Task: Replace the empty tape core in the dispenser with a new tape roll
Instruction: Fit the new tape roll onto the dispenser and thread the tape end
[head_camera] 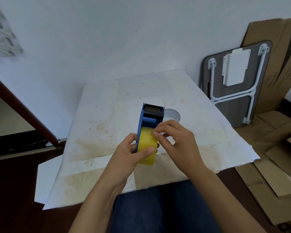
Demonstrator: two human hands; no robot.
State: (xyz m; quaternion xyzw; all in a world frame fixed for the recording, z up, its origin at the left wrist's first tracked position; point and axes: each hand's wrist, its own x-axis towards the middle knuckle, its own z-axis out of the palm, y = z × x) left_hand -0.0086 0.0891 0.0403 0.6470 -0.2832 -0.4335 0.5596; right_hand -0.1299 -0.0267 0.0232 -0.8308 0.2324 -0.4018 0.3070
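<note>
A blue tape dispenser [148, 118] with a serrated blade at its far end is held above the table. A yellowish tape roll [147, 143] sits in its body. My left hand [129, 153] grips the dispenser and roll from the left, thumb pressed on the roll's face. My right hand [176, 140] reaches in from the right, with fingertips pinching at the top of the roll's surface. A greyish round core [172, 115] lies on the table behind the dispenser, partly hidden by it.
The stained white table [107, 115] stands against a white wall. A folded lap table [233, 84] and cardboard sheets [275, 165] lean and lie at the right. A dark red wooden frame [23, 111] runs at the left. My blue-clad legs [161, 207] are below the table's front edge.
</note>
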